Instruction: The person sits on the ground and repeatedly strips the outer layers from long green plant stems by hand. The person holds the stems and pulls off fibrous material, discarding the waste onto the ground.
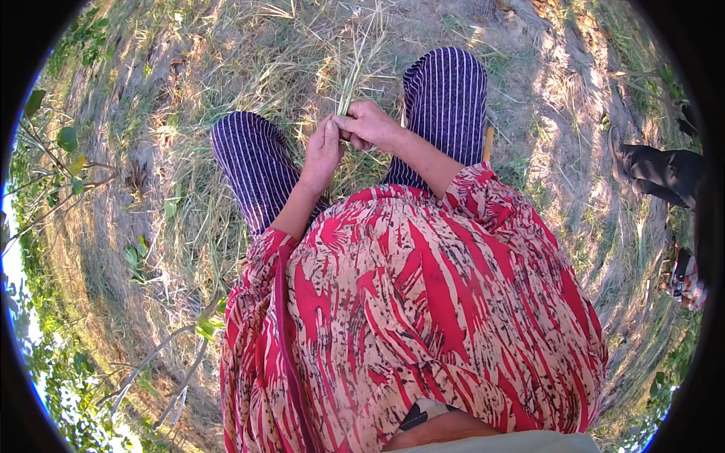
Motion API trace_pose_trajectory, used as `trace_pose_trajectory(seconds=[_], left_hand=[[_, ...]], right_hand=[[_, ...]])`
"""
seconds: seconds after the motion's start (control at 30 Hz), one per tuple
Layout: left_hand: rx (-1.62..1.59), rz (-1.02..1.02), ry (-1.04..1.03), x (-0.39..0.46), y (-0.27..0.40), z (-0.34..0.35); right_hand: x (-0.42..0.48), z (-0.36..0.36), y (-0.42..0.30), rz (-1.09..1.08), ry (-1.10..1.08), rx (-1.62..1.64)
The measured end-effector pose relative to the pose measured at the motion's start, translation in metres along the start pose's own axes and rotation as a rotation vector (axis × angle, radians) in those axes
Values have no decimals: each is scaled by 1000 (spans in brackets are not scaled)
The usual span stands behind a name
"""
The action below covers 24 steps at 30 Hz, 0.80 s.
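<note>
A thin bundle of pale green grass stems (352,79) points away from me, its lower ends pinched between my fingertips. My right hand (371,125) grips the stems between thumb and fingers. Close against it, my left hand (324,150) has its thumb and fingertips at the base of the same bundle. Both hands are between my knees, which are covered by dark striped trousers (444,102). Below the hands, cut or dry grass (357,175) lies on the ground.
A yellowish stick-like piece (488,143) shows beside my right knee. Leafy branches (68,164) reach in from the left, and bare twigs (156,354) stand at lower left. At the right edge is a dark shape (660,170) I cannot identify.
</note>
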<state>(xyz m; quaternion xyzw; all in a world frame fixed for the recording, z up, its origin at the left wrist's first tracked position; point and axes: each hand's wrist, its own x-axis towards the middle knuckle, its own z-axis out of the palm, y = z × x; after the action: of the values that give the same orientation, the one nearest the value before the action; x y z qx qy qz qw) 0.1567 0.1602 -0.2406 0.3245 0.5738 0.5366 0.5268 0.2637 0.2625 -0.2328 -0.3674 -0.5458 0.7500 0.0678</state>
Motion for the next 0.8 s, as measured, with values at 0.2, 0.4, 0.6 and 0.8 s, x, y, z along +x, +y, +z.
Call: trace_pose_trajectory(seconds=[0.2, 0.4, 0.6, 0.8], left_hand=[[103, 130, 163, 7, -38, -16], [200, 150, 323, 11, -37, -12], [275, 152, 290, 6, -33, -4], [-108, 0, 181, 2, -22, -2]], right_hand=[[6, 0, 3, -229, 198, -77], [11, 1, 8, -565, 493, -380], [17, -2, 9, -531, 613, -556], [21, -3, 13, -454, 504, -217]])
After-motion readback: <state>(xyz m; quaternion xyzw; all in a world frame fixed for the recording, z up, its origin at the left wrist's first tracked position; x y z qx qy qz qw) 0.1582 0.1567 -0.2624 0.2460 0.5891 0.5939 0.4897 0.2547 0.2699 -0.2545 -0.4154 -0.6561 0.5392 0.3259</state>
